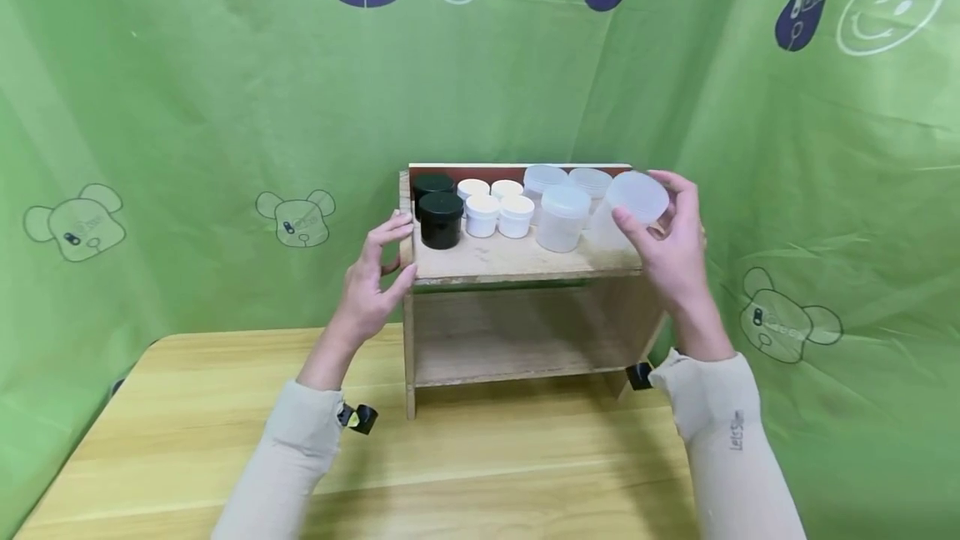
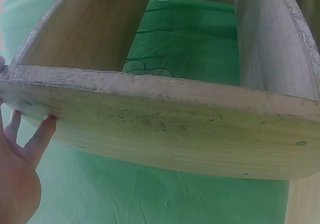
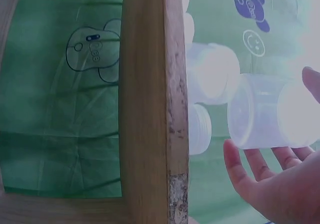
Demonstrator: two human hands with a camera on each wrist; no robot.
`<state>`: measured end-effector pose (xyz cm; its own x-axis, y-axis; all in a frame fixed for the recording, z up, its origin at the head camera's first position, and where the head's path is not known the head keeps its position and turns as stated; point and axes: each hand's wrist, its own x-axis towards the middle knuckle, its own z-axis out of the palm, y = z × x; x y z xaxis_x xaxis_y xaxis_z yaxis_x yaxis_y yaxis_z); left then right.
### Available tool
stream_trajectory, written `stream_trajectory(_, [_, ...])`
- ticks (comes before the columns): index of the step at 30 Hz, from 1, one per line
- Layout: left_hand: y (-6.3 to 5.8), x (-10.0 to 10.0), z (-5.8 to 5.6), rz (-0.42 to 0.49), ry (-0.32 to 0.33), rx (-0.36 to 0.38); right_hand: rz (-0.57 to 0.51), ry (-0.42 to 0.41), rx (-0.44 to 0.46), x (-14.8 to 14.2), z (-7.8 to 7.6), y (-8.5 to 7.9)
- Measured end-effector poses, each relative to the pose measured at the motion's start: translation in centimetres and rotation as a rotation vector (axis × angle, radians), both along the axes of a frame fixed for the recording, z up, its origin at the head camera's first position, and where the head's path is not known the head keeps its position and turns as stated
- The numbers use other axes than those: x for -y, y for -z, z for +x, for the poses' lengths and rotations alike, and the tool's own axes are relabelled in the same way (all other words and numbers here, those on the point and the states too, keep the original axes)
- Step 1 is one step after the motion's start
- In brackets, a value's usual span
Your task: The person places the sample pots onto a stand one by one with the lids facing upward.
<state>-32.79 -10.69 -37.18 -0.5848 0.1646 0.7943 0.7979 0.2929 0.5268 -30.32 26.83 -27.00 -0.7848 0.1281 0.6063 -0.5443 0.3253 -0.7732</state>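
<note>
My right hand (image 1: 678, 244) holds a translucent plastic jar (image 1: 637, 197) between thumb and fingers at the shelf's right end. In the right wrist view that jar (image 3: 260, 111) is raised clear of the top board, fingers (image 3: 257, 164) along its side. My left hand (image 1: 371, 286) touches the left side panel of the wooden shelf (image 1: 525, 273); in the left wrist view, fingertips rest against the outer face of the panel (image 2: 165, 129). On the top board stand black jars (image 1: 441, 222), several small white jars (image 1: 482, 215) and more translucent jars (image 1: 562, 219).
The two-tier shelf stands on a wood-grain table (image 1: 210, 423). Its lower board (image 1: 510, 332) lies below the top one. A green curtain (image 1: 225, 90) with printed bears hangs behind and at both sides. Black wrist straps (image 1: 363, 418) show near the cuffs.
</note>
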Motion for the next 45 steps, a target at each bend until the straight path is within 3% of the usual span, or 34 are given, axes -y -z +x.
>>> stream_trajectory(7, [-0.1, 0.1, 0.1, -0.009, -0.011, 0.002, 0.028, 0.087, 0.012, -0.1, -1.7, -0.7])
stream_trajectory(13, [-0.2, 0.1, 0.1, -0.013, -0.009, 0.004, 0.006, 0.103, 0.034, -0.5, -3.3, -0.3])
stream_trajectory(21, [-0.1, 0.2, 0.0, -0.012, -0.011, 0.010, 0.072, 0.159, 0.117, -0.9, -4.5, 0.5])
stream_trajectory(30, [-0.1, 0.0, -0.1, -0.007, -0.001, 0.004, 0.065, 0.110, 0.098, -1.1, -5.6, 1.7])
stream_trajectory(45, [-0.1, 0.1, 0.0, -0.010, -0.005, 0.004, 0.142, 0.067, 0.102, -1.0, -5.1, 1.7])
